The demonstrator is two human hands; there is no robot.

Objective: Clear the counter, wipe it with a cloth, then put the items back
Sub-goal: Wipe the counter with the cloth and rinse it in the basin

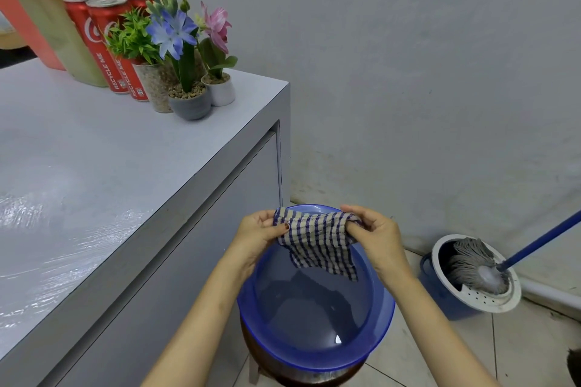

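A checked blue-and-beige cloth point(317, 242) hangs stretched between my two hands above a blue basin point(382, 320) holding water. My left hand point(257, 234) pinches the cloth's left edge and my right hand point(374, 234) pinches its right edge. To the left lies the grey counter point(103, 148), its near part streaked with wet marks. At the counter's far end stand red drink cans point(108, 38), three small potted artificial plants point(185, 53) and a pink-lidded plastic container point(47, 9).
The basin rests on a dark round stool point(301, 382) beside the counter's front panel. A mop with a blue handle point(474, 264) sits in a blue-and-white bucket point(440, 295) on the tiled floor at right. A grey wall stands behind.
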